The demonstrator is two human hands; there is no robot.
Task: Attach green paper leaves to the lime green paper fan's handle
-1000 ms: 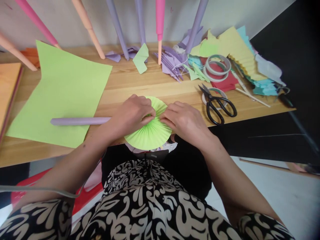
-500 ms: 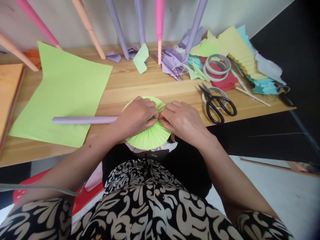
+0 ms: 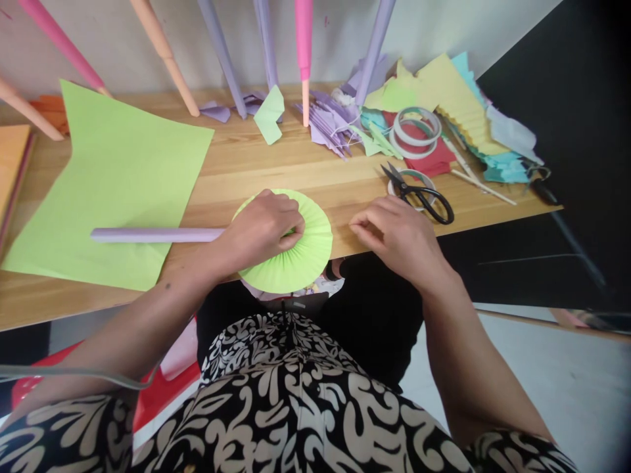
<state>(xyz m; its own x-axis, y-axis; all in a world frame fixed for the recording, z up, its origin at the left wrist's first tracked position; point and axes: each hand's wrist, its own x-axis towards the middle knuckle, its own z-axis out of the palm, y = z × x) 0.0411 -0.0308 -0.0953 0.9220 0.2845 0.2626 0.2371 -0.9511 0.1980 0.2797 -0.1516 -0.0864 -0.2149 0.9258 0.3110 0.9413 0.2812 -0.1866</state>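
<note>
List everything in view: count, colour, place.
pleated disc: one, lime, under left hand
big sheet: one, lime, table's left
loose tube: one, lilac, across sheet's edge
tall tubes: seven, pink, peach, lilac, back
tape rolls: three, whitish, right
scissors: one pair, black, on tape
paper scraps: many, mixed, back
flat item: one, orange, far left
table: one, brown, centre
wall: one, white, behind
cable: one, grey, lower left
left hand: one, bare, pinching disc
right hand: one, bare, near scissors

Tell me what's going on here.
A person's left hand appears to pinch a pleated green disc near its middle, at the edge of the table. The right hand is apart from it, near the scissors; I can't tell if it holds anything. A purple tube lies partly on a green sheet.
</note>
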